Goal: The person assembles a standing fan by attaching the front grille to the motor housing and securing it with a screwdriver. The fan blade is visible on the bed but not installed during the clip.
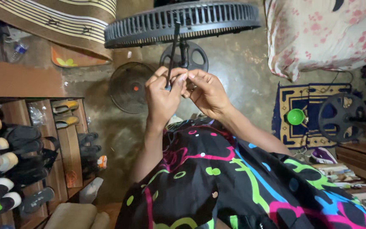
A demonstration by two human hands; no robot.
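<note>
Wood: a shoe rack stands at the far left, sandals and dark shoes stacked on its shelves, out of the way of the hands.
Floor guard: a round wire grille lies flat on the bare floor, just left of and below the hands, set apart from the rest of the fan.
Left hand: fingers curled and pressed around the lower end of a thin dark rod, thumb on top, so the rod stands steady.
Rod: it runs up from the grip to the ribbed grey fan ring overhead; whether its tip touches the ring I cannot tell.
Right hand: fingertips pinched together at the same lower end of the rod, touching the left hand, probably working a small part too tiny to make out.
Base: a dark spoked disc sits behind the hands, on the floor.
Rug side: a green cup rests on a patterned mat, beside a second spoked disc.
</note>
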